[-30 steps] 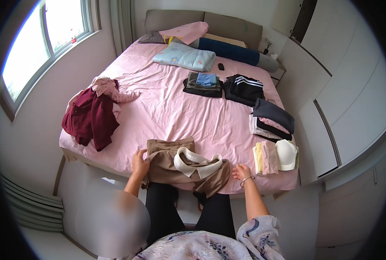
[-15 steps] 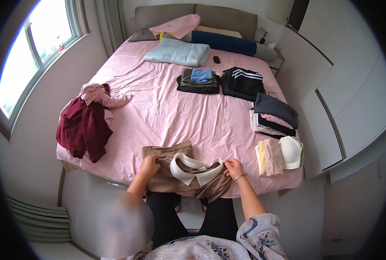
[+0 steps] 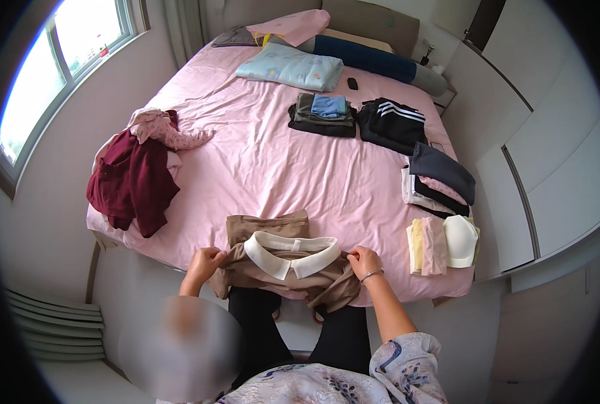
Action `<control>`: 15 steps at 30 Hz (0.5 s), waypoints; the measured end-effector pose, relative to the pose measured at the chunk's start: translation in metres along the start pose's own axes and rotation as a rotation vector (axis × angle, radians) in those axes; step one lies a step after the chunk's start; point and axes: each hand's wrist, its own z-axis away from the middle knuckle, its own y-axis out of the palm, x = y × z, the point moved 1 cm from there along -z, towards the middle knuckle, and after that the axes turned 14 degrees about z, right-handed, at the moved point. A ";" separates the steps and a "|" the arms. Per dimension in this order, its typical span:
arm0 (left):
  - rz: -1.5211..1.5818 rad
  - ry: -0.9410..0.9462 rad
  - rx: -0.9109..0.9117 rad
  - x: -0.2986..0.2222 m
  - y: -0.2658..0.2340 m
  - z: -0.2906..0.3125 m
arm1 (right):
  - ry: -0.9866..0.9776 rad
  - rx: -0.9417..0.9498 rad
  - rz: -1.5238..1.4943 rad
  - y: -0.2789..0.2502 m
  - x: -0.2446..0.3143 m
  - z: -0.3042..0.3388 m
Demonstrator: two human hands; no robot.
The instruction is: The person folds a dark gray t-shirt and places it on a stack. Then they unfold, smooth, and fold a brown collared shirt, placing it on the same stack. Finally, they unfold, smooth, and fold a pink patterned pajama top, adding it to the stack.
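A brown collared shirt (image 3: 266,269) with a white collar (image 3: 323,258) hangs between my hands at the bed's near edge. My left hand (image 3: 207,261) is closed on its left shoulder, and my right hand (image 3: 365,261) pinches the right shoulder. The collar spreads open between them, facing up. Part of the brown cloth rests on the bed behind the collar, while the sleeves droop over the near edge. A blurred patch covers my left forearm.
A heap of maroon clothing (image 3: 135,185) lies at the bed's left. Folded stacks sit to the right: black clothes with white stripes (image 3: 392,124), dark grey cloth (image 3: 441,172), and a cream cup-shaped piece (image 3: 460,240). A light blue quilt (image 3: 290,66) lies farther back on the pink sheet (image 3: 259,161).
My left hand has moved outward to the shirt's shoulder, and the collar now lies wider and straighter. The whole view has shifted slightly.
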 end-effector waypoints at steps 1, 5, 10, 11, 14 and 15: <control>-0.058 0.072 -0.050 -0.005 -0.001 -0.001 | -0.043 -0.010 -0.010 0.002 -0.001 -0.003; -0.276 0.235 -0.019 -0.042 0.001 -0.003 | -0.123 0.059 -0.023 0.004 0.019 -0.013; -0.254 0.312 0.225 -0.028 0.014 -0.027 | -0.187 0.123 0.035 0.018 0.016 -0.034; -0.216 0.321 0.243 -0.026 0.017 -0.030 | -0.192 0.126 0.038 0.012 0.017 -0.036; -0.050 0.316 0.244 -0.029 0.014 -0.033 | -0.272 0.047 -0.126 -0.016 0.028 -0.045; 0.043 0.299 0.220 -0.035 0.010 -0.031 | -0.305 0.003 -0.207 -0.022 0.030 -0.049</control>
